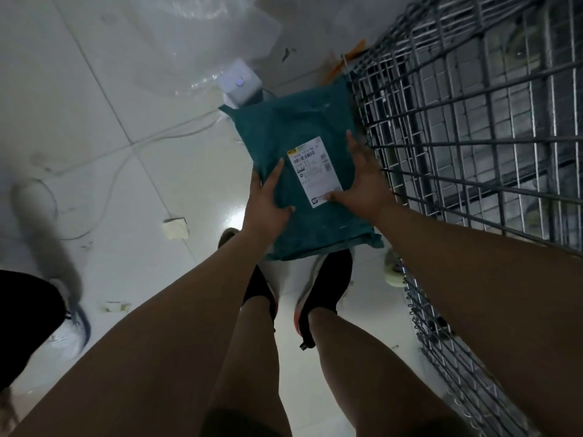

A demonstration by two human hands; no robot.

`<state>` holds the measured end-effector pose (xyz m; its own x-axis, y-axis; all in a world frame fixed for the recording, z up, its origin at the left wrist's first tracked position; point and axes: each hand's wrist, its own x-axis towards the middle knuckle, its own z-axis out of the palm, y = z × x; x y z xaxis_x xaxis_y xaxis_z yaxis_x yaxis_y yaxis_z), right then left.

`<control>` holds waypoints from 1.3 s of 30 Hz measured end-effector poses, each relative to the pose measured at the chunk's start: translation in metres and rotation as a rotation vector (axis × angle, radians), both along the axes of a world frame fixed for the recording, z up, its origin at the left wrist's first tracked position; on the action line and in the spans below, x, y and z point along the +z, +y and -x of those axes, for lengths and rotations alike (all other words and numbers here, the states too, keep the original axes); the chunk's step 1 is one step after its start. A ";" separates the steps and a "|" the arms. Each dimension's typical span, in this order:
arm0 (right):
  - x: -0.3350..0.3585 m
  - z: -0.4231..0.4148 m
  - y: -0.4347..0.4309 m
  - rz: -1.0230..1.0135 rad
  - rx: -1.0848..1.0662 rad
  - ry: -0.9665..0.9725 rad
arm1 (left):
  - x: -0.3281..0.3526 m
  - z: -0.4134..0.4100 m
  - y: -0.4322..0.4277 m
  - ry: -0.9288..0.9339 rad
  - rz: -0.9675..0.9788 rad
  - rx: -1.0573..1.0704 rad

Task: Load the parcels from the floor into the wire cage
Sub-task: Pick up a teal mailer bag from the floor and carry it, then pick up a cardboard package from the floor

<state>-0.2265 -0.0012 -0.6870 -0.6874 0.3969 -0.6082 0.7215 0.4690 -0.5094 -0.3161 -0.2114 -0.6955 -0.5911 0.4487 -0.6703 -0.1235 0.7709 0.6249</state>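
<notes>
A teal plastic mailer parcel (pixel 293 134) with a white shipping label is held in front of me above the white tiled floor. My left hand (pixel 266 203) grips its near left edge, thumb on top. My right hand (pixel 362 181) lies on its right side over the label's corner, fingers spread along the edge. The wire cage (pixel 479 127) stands immediately to the right, and the parcel's right edge is close against its mesh wall. My two feet in black shoes are below the parcel.
A small white box device (pixel 241 85) with a lit spot sits on the floor beyond the parcel, with clear plastic sheeting (pixel 195 36) behind it. White cables (pixel 126 146) run across the tiles. Another person's leg and shoe (pixel 67 313) are at the left. Paper scraps (pixel 175 228) lie nearby.
</notes>
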 end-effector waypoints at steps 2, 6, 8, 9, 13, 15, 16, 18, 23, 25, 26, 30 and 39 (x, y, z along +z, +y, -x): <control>0.007 0.000 -0.006 0.011 -0.009 -0.043 | 0.009 0.003 -0.002 -0.019 0.052 -0.017; 0.038 -0.003 -0.017 -0.003 -0.020 -0.037 | 0.048 0.010 -0.011 -0.027 0.101 0.036; 0.064 0.000 -0.022 -0.006 0.018 -0.012 | 0.077 0.016 -0.018 -0.007 0.077 0.057; 0.079 0.004 -0.025 -0.002 0.042 0.000 | 0.093 0.019 -0.022 0.007 0.053 0.068; 0.153 0.028 -0.043 0.058 0.181 0.022 | 0.169 0.034 -0.039 0.015 -0.014 0.132; 0.191 0.044 -0.053 0.100 0.239 0.009 | 0.206 0.040 -0.046 0.032 -0.015 0.149; 0.210 0.052 -0.058 0.109 0.275 0.001 | 0.223 0.043 -0.050 0.042 -0.013 0.148; 0.246 0.069 -0.067 0.110 0.342 0.002 | 0.254 0.048 -0.058 0.047 -0.002 0.148; 0.341 0.100 -0.093 0.133 0.476 0.051 | 0.336 0.049 -0.074 0.062 0.018 0.244; 0.381 0.104 -0.104 0.140 0.562 0.064 | 0.372 0.042 -0.082 0.087 0.009 0.318; 0.401 0.104 -0.111 0.144 0.606 0.070 | 0.392 0.036 -0.087 0.100 0.012 0.343; 0.475 0.092 -0.142 0.095 0.777 0.113 | 0.474 -0.002 -0.119 0.104 -0.010 0.464; 0.601 0.020 -0.261 0.086 1.190 0.127 | 0.613 -0.156 -0.227 0.188 0.031 0.837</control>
<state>-0.2467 -0.2626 -0.0856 -0.6526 -0.5668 -0.5028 -0.1995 0.7687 -0.6077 -0.1603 -0.4381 -0.0827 -0.8219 -0.2018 -0.5327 -0.5557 0.4893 0.6721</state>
